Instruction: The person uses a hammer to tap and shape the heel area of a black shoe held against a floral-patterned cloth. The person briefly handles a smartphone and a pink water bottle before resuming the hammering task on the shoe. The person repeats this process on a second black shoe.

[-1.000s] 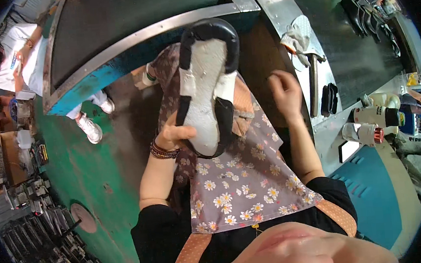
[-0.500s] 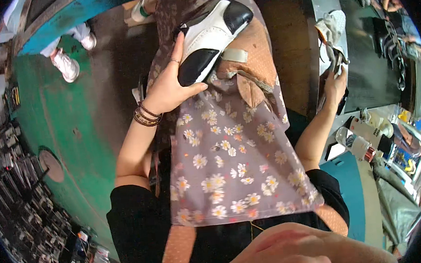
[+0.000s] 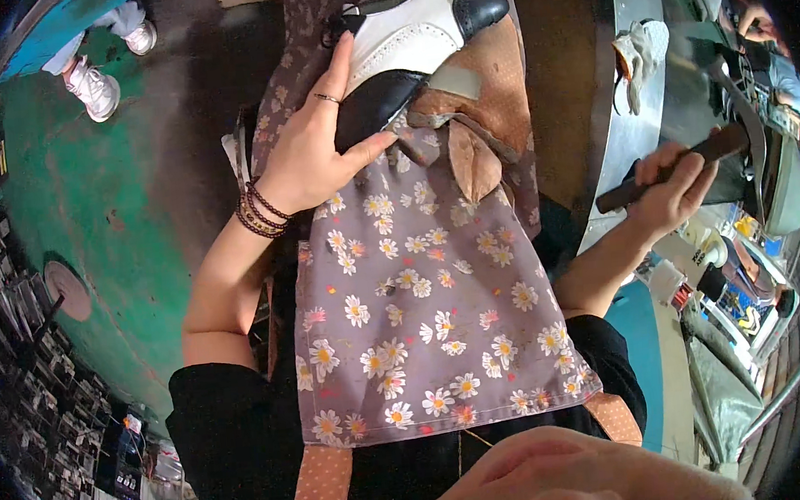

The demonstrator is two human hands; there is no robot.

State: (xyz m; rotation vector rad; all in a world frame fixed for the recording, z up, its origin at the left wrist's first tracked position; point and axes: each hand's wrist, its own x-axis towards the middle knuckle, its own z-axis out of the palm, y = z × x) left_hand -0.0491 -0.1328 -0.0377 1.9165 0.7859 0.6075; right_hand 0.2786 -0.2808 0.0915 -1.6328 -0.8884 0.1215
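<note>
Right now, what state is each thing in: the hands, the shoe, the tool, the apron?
Left hand: gripping the shoe's heel end.
Shoe: black and white, lying on the apron, upper facing up.
Right hand: closed around the tool.
Tool: dark handle, lifted beside the metal bench.
Apron: floral, spread over the lap.

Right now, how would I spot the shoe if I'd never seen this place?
Find the flowery apron across the person's lap. At its top edge, the left hand presses on the shoe. It is the only black-and-white shoe; the shoes on the green floor are plain white.
</note>
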